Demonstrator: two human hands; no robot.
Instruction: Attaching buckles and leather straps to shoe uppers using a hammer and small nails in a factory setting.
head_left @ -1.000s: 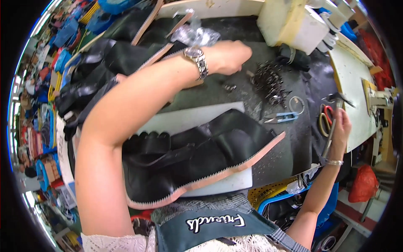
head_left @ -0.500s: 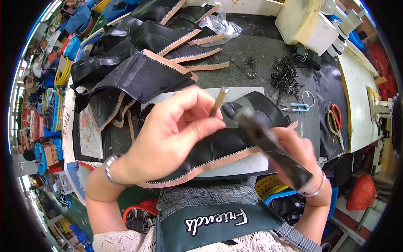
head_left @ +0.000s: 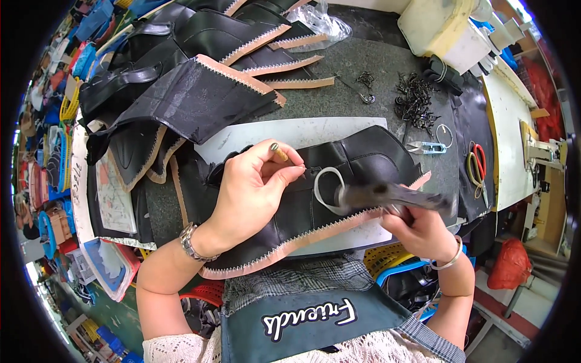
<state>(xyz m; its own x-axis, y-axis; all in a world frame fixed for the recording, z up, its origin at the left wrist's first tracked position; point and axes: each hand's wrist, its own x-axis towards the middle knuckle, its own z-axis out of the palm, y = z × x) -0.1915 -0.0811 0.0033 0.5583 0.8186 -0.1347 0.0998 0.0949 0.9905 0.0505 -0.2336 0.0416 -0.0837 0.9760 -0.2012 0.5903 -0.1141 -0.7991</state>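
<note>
The dark tool (head_left: pixel 387 196) is motion-blurred, and the left hand (head_left: pixel 251 187) hides the leather beneath.

leather piece (head_left: pixel 339 175) black, tan zigzag edge; board (head_left: pixel 290 132) white; snips (head_left: pixel 423 147) light blue; scissors (head_left: pixel 478 160) red

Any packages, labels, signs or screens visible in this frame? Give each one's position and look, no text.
Clear plastic bag: top of the table, crumpled, see-through, beside the black leather pieces.
Printed paper sheet: left edge of the table, partly under black pieces, pale with drawn outlines.
Cream plastic container: top right, boxy, cream-white.
Apron lettering patch: bottom centre, on the person's dark teal apron, white script.
No screens or signs.
</note>
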